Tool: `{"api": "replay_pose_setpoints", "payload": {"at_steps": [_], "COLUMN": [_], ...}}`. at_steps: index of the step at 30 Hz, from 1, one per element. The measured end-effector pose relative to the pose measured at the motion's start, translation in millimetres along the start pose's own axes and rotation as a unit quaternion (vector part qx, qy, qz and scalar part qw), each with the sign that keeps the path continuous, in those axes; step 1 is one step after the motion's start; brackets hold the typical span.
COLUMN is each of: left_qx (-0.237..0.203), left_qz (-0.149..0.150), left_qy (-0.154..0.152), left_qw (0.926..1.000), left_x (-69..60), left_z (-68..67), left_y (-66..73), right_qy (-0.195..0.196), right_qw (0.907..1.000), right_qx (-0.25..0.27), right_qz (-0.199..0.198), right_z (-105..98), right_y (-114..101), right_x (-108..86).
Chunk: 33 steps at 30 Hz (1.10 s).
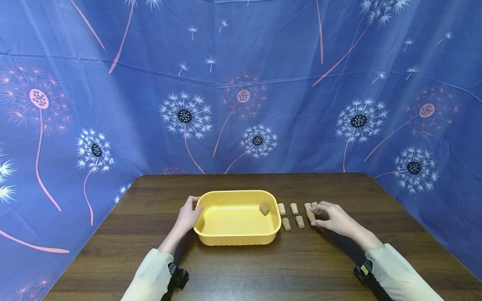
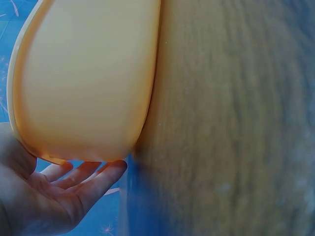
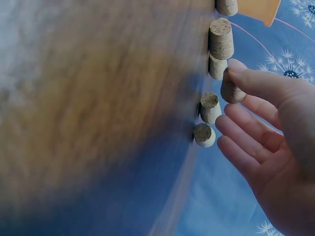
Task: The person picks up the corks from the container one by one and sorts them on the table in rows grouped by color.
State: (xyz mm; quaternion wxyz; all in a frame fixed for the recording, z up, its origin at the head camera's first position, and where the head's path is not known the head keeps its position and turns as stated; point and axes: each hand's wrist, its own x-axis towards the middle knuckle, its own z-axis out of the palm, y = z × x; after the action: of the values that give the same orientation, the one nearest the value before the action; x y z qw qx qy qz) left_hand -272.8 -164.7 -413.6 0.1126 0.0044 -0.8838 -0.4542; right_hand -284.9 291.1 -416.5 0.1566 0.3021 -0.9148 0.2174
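A yellow plastic tub (image 1: 235, 240) rests on the table, one cork (image 1: 264, 209) lying inside near its right end. At the tub's left end my left hand (image 1: 189, 216) grips the rim, thumb over the edge and fingers against the outer wall (image 2: 83, 98). To the right of the tub, my right hand (image 1: 335, 218) pinches a cork (image 3: 232, 89) between thumb and forefinger; its other fingers are loosely bent. Several more corks stand in two rows between the tub and this hand, among them a near one (image 1: 286, 224) and a far one (image 1: 294, 209). Fingers partly hide the rightmost corks.
The brown wooden table (image 1: 241, 276) reaches back to a blue cloth (image 1: 241, 50) with dandelion prints, which hangs behind and at both sides. Each wrist carries a small black camera, seen at the left cuff (image 1: 178, 276) and right cuff (image 1: 363, 270).
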Motion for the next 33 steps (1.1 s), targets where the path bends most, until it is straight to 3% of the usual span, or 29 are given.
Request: {"api": "replay_pose_setpoints", "payload": {"at_steps": [17,33], "left_qx": [-0.004,-0.009], "left_qz": [0.007,0.005], "left_qy": [0.006,0.006], "left_qw": [0.9999,0.9999], "left_x": [0.5,-1.3], "left_z": [0.9,0.2], "left_y": [-1.2,1.4], "right_qy": [-0.071,-0.076], "right_qw": [0.9962,0.9948], "right_qx": [0.027,0.027], "right_qz": [0.043,0.061], "right_z": [-2.7,-4.0], "right_y": [2.4,1.1], "right_x": [-3.3,-2.5]}}
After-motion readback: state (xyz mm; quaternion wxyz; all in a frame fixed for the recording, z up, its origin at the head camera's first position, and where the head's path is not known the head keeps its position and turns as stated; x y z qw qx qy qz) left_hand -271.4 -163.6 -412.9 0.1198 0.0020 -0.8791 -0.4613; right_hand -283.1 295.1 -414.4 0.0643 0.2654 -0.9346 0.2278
